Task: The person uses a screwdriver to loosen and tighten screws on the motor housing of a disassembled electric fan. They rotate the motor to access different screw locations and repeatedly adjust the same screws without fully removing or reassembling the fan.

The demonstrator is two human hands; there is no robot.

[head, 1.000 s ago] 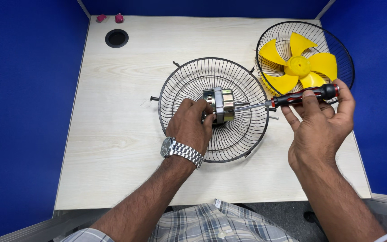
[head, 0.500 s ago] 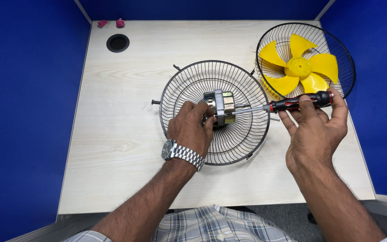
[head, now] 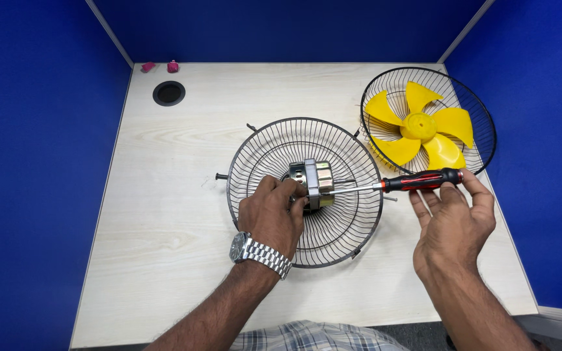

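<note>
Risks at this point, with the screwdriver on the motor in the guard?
1. The screwdriver is held only at the fingertips of the right hand, so its tip could slip off the fan motor toward the left hand gripping it.
2. The wire fan guard rests loose on the table and may rock or slide under side pressure.
3. The yellow fan blade lies near the right hand and could get knocked.

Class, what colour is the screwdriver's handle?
Red and black screwdriver handle, clearest in the head view.
</note>
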